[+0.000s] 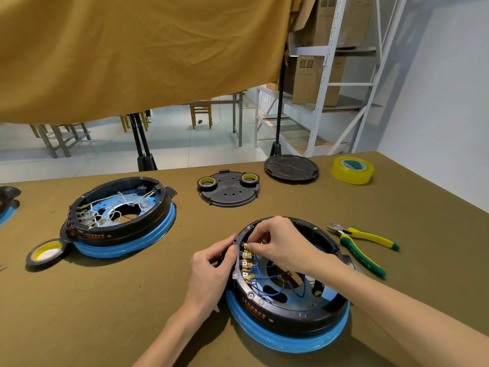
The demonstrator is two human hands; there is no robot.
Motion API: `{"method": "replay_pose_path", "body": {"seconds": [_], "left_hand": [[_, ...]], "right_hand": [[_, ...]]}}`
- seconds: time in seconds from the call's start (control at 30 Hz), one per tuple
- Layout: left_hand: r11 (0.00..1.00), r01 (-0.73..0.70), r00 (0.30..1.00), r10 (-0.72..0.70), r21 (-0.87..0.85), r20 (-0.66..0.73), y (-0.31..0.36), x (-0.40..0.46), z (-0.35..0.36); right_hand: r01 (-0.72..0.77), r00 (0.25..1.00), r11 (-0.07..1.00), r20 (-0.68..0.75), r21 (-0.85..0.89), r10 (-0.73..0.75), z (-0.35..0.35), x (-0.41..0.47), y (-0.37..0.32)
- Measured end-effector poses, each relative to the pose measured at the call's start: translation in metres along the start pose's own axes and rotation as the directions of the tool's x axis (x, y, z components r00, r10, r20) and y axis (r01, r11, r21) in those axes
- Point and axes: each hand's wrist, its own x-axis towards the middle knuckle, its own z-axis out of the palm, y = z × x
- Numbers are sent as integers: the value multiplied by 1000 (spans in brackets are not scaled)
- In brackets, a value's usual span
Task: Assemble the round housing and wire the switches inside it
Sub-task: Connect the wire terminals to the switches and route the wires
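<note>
Olive-brown cloth covers the table (105, 313); an ochre drape (132, 49) hangs behind it, with metal shelving (325, 75) holding cardboard boxes (312, 80) at back right.

Near housing (291, 313): round, black ring on a blue base, open side up, at front centre-right of the table. Row of switches (246, 263) with brass terminals along its left inner wall; blue wires (275, 290) run from them across the inside.

Left hand (211, 271): outside the housing's left wall, fingers curled round the rim at the switch row, gripping it.

Right hand (277, 242): reaches over the ring from the right, fingertips pinched together at the uppermost terminals; what they pinch is too small to tell.

Second housing (119, 221): same make, at left, well apart from the first, with white wires (113, 213) inside.

Black tape roll (46, 252): yellow core, lying flat, touching the second housing's front left edge.

Cover plate (229, 192): black, round, behind the near housing, with two small tape rolls (207, 182) lying on it.

Black disc (291, 168): at the back edge.

Clear yellow tape (352, 169): back right.

Cutters (362, 245): green and yellow handles, just right of the near housing.

Another blue-based part (8, 205): cut by the left edge.
</note>
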Motion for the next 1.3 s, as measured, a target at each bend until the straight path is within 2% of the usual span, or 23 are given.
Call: {"method": "replay_pose_path", "body": {"seconds": [0.2,0.4,0.53,0.9,1.0,1.3], "left_hand": [[1000,10,996,-11,3,86,3,7,-4],[998,59,987,-58,-3,146,5,15,-13],[998,60,986,-59,-4,153,2,13,-12],[1000,31,988,-30,-1,153,2,8,-14],[1000,29,988,-30,11,150,3,7,-14],[999,-3,991,-4,51,137,4,8,-12]], "right_hand": [[-29,999,1000,-34,5,29,0,3,-3],[-73,986,997,-150,-13,70,18,0,-10],[-92,987,995,-129,25,94,13,2,-11],[-26,988,998,-151,-64,16,16,-4,-12],[-44,989,999,-141,-21,41,14,-3,-12],[-31,987,999,-157,-35,26,15,-4,-12]]}}
